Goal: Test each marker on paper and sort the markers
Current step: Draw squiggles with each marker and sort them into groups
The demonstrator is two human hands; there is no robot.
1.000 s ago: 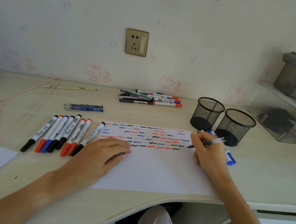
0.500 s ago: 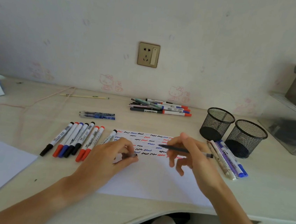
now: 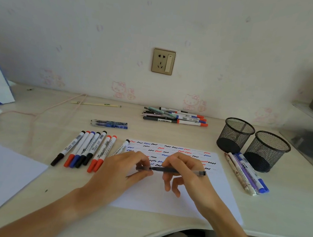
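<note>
My right hand [image 3: 186, 171] pinches a dark pen [image 3: 177, 171] between thumb and forefinger, lying level over the paper [image 3: 181, 200], its tip touching the cap [image 3: 142, 168] that my left hand [image 3: 127, 170] pinches with curled fingers. Just beyond my fingertips run rows of red, blue and black squiggles [image 3: 169, 152]. Left of my left hand lies a row of markers [image 3: 86, 149]; right of my right hand, a few more pens [image 3: 246, 172] sit beside two mesh cups [image 3: 253, 144].
</note>
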